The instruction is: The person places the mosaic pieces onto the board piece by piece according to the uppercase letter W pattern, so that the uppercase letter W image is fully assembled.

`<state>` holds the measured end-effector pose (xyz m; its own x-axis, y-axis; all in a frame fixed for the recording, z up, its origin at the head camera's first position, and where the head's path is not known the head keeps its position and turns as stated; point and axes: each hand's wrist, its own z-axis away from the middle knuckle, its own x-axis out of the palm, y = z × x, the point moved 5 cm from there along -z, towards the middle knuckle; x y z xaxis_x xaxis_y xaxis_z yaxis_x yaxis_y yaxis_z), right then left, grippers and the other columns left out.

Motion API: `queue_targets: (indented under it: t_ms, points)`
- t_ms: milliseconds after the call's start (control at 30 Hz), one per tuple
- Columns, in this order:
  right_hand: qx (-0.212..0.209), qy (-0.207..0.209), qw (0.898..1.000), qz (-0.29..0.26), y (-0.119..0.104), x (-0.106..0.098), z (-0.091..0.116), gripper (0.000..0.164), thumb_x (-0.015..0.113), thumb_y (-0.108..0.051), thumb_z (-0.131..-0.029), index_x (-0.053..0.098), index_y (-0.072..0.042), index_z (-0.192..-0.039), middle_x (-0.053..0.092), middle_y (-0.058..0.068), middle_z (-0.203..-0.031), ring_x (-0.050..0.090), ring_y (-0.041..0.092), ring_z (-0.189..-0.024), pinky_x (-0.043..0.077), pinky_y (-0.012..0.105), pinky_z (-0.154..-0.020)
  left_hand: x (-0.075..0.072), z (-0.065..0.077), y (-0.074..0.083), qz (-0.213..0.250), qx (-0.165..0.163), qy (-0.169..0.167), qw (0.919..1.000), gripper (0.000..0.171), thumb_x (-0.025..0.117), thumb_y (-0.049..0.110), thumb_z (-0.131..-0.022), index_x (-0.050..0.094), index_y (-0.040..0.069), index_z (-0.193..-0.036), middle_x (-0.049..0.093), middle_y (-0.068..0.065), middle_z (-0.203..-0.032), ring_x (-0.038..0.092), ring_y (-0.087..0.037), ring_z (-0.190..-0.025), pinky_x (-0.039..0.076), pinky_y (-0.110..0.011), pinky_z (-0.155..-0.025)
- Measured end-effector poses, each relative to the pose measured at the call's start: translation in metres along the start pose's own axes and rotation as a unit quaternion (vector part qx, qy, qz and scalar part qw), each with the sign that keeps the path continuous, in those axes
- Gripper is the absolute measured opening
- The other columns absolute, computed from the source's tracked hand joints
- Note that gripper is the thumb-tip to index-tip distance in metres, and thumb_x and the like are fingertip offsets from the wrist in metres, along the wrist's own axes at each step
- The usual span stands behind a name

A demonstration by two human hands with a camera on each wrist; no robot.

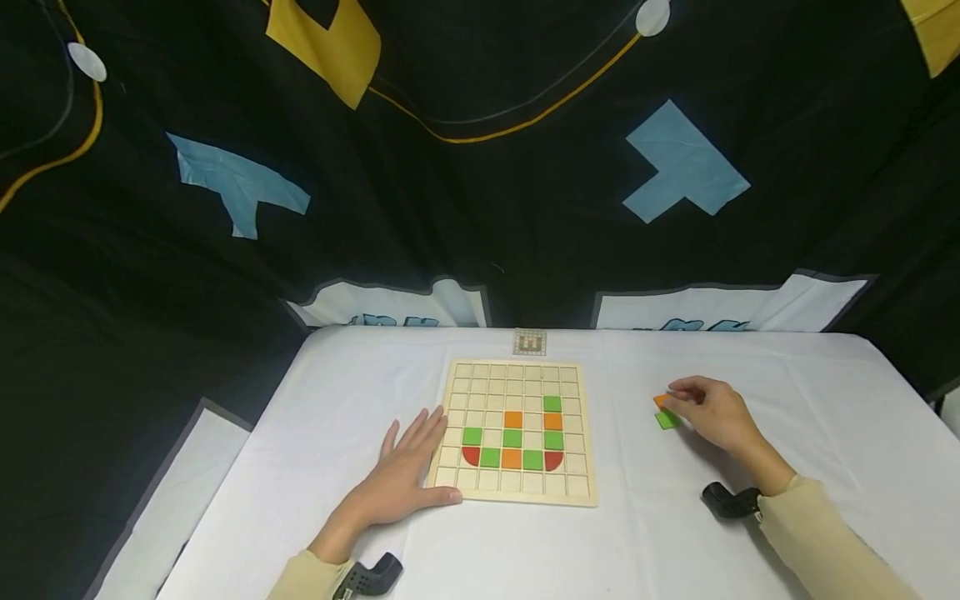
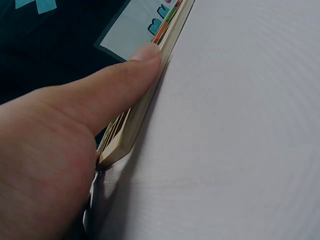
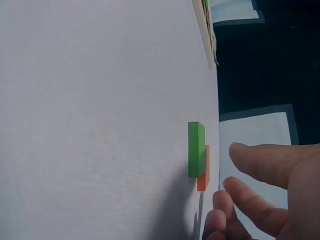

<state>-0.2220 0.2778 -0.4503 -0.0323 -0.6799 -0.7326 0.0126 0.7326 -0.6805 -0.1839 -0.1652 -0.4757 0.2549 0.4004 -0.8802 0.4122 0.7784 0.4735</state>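
Observation:
A wooden grid board (image 1: 480,375) lies on the white table, with several green and orange square tiles and two red rounded tiles (image 1: 471,456) set in its cells. My left hand (image 1: 401,483) rests at the board's left edge, fingers stretched out and thumb (image 2: 125,82) over the near corner. To the right of the board, a green tile (image 3: 196,150) and an orange tile (image 3: 203,183) lie close together on the cloth. Over them hovers my right hand (image 1: 716,417), its thumb (image 3: 262,162) and fingers apart with nothing between them. From the head view, fingertips partly cover the orange tile.
Behind the board lies a small card (image 1: 530,342) with a grid pattern. A black curtain (image 1: 465,217) with blue and yellow shapes hangs at the table's far edge. Each wrist carries a black device (image 1: 731,502). White tablecloth (image 1: 630,467) separates board and loose tiles.

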Motion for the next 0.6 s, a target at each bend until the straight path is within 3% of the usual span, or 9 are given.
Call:
queue_targets:
  t_ms: [400,600]
  points:
    - [0.038,-0.025,0.998,0.036,0.0019,0.0026,-0.0058,0.039,0.073,-0.025,-0.091,0.067,0.008,-0.111,0.065,0.015,-0.095,0.056,0.027,-0.084,0.044,0.030,-0.064,0.0005,0.0002,-0.0014,0.005,-0.004,0.000,1.0000,0.113,0.067,0.071,-0.081,0.020,0.004,-0.160,0.010,-0.007,-0.169,0.003,-0.031,-0.155,-0.007,-0.061,-0.118]
    - [0.033,-0.030,0.998,0.049,0.0019,0.0030,-0.0081,0.035,0.071,-0.021,-0.091,0.068,0.007,-0.113,0.067,0.016,-0.098,0.059,0.030,-0.089,0.047,0.036,-0.071,0.0003,0.0009,-0.0011,0.008,-0.004,-0.003,1.0000,0.113,0.066,0.071,-0.081,0.019,0.005,-0.161,0.008,-0.006,-0.169,0.001,-0.030,-0.155,-0.008,-0.059,-0.118]
